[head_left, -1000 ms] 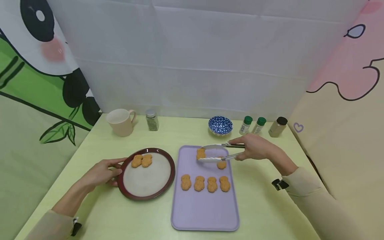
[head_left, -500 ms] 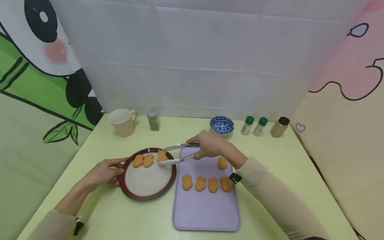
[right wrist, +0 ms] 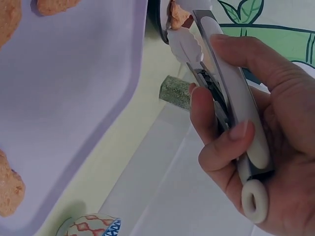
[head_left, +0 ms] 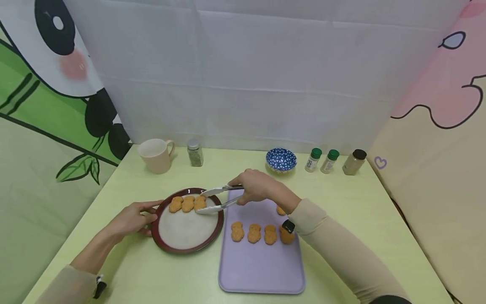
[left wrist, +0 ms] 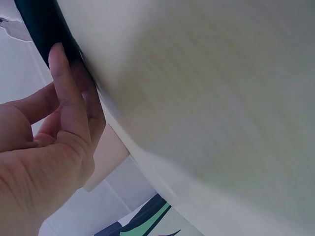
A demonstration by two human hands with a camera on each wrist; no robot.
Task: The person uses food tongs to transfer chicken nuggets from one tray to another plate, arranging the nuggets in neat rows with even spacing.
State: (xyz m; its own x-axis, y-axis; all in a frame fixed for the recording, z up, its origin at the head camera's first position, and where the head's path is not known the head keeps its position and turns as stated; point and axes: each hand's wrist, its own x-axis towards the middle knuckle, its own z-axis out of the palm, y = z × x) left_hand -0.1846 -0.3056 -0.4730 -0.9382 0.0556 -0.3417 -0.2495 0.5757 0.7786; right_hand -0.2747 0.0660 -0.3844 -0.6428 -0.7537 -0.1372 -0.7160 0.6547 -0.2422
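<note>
My left hand [head_left: 130,219] grips the left rim of a round white plate [head_left: 184,234] with a dark red-brown border. In the left wrist view, its fingers [left wrist: 71,105] lie against the plate's dark edge. My right hand [head_left: 255,185] holds metal tongs [head_left: 229,202] with white tips; the right wrist view shows thumb and fingers around the handles [right wrist: 236,103]. Those tips stand either side of a golden-brown breaded nugget [head_left: 200,203] at the plate's upper right. Two more nuggets [head_left: 182,204] sit beside it in a row. Whether the tips still touch the nugget, I cannot tell.
A purple tray [head_left: 262,270] right of the plate bears several nuggets [head_left: 254,233], one partly hidden by my right arm. Along the back stand a mug [head_left: 155,157], a herb jar [head_left: 195,154], a blue patterned bowl [head_left: 281,159], two green-capped jars [head_left: 313,160] and a black-capped jar [head_left: 354,162].
The tongs carried a nugget leftward from the tray's top row to the plate. It moved slightly further left, beside the other two nuggets. My left hand stayed at the plate's rim.
</note>
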